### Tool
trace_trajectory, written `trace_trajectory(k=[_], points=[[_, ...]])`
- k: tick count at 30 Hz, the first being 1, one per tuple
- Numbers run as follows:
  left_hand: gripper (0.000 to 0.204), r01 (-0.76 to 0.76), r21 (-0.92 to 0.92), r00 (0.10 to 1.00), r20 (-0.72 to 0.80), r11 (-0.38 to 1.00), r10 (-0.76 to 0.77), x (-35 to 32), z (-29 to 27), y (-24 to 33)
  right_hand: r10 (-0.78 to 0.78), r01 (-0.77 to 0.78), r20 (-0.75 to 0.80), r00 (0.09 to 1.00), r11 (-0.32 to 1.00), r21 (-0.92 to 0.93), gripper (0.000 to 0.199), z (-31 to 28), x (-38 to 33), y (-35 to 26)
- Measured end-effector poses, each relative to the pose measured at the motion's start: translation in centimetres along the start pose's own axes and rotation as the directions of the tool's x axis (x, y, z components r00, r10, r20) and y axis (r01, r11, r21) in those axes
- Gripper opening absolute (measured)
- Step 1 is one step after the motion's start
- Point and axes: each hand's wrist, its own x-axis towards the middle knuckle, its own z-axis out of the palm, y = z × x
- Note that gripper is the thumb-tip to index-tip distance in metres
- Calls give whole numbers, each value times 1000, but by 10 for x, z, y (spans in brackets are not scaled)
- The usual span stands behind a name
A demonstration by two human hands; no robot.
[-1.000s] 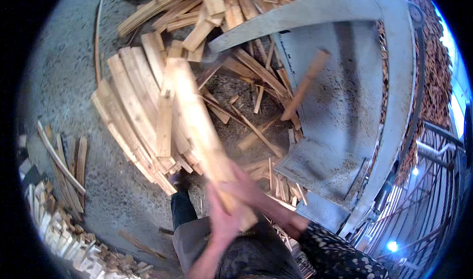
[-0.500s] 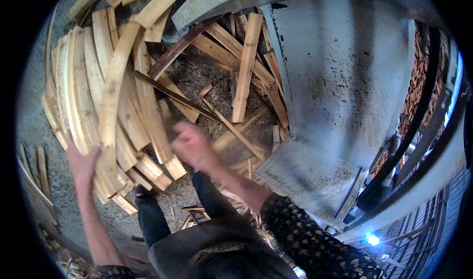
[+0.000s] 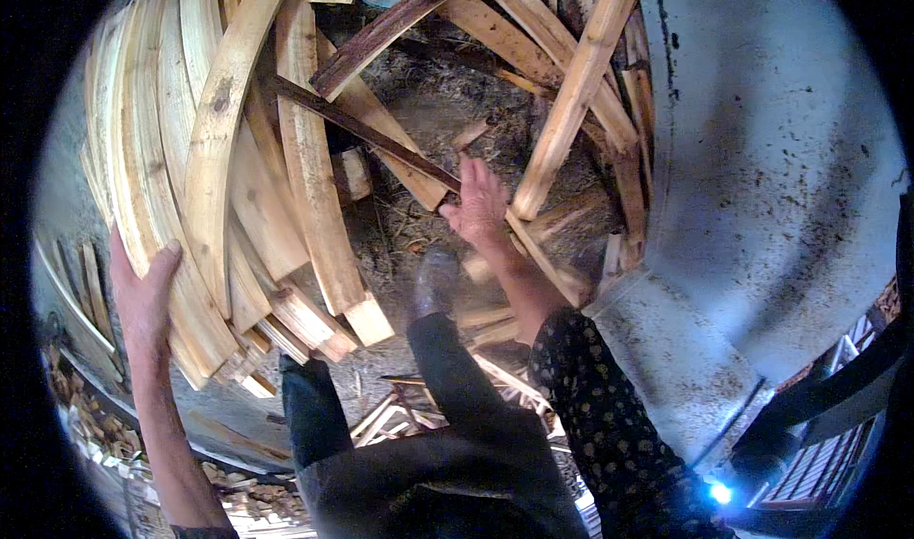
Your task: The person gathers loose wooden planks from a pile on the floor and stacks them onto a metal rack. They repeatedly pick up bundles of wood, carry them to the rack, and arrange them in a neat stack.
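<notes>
At the left, pale wooden slats lie side by side in a thick pile, some slightly curved. My left hand grips the near part of the outermost slats, thumb on top and fingers partly hidden along the outer side. My right hand reaches over the littered floor with its fingers stretched out and nothing visible in them. Just by its fingers is the near end of a thin dark wood strip; whether they touch I cannot tell. A narrow light stick lies beneath the right wrist.
Loose boards lie crossed beyond my right hand, against a large grey metal panel on the right. A dark-stained board slants across the far middle. My shoe stands among bark scraps. Wood offcuts lie behind my legs.
My right hand has moved right and its fingers have opened out from a loosely closed shape. My left hand stays on the slats. The view has shifted, with my foot now showing.
</notes>
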Motion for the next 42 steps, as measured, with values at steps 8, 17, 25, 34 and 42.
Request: trace_trajectory(k=[8, 17, 25, 34, 42], points=[[64, 22, 21, 1000, -14, 1000, -22, -4, 4, 9, 100, -94, -44, 994, 986, 136, 74, 20, 9, 33], [62, -75, -35, 997, 16, 997, 76, 2, 5, 2, -65, -99, 266, 962, 824, 558, 16, -93, -75, -8], [68, -210, 48, 975, -69, 976, 213, 7, 2, -21, -335, 148, 260, 906, 824, 546, 26, -109, -230, -73], [80, -82, 383, 972, -174, 920, 159, 0, -1, -8, 52, -164, 291, 955, 913, 374, 32, -93, -241, -48], [79, -50, 311, 990, -107, 949, 87, -11, 5, 4, 271, -507, 649, 711, 837, 207, 57, -37, -369, 54]])
